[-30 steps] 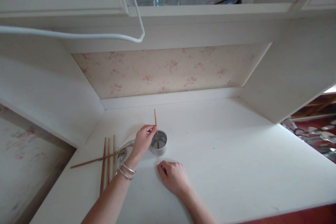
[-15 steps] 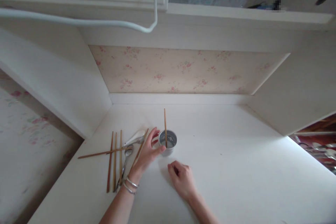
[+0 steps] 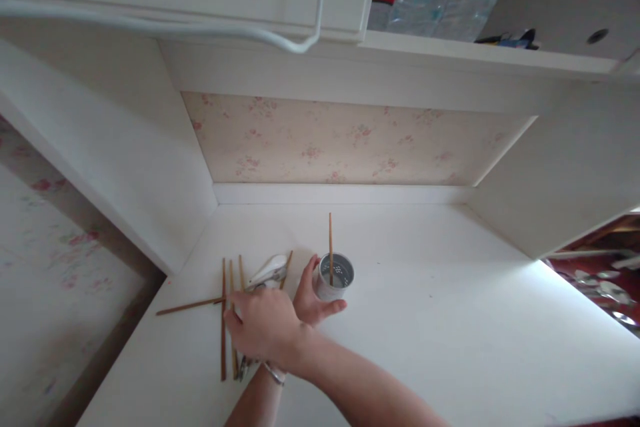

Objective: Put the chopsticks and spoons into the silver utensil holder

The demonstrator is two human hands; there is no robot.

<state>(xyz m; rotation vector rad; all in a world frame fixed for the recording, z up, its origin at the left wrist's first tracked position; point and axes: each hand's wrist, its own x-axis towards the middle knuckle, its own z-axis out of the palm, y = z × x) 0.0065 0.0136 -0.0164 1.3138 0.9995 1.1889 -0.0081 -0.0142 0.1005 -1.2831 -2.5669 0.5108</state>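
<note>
The left hand point(image 3: 310, 309) has let go of the chopstick point(image 3: 331, 240) it pinched a second ago — that one now stands unheld in the cup point(image 3: 329, 293) — and curves around the cup instead, thumb down in front. The right hand point(image 3: 265, 323) has left its spot near the cup, crossing over the left to the loose chopsticks point(image 3: 223, 347).

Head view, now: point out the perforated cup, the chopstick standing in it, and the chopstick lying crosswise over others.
Perforated cup point(image 3: 327, 292): head view, outer wall.
Standing chopstick point(image 3: 331, 240): head view, shaft above the rim.
Crosswise chopstick point(image 3: 190, 306): head view, bare shaft.
</note>
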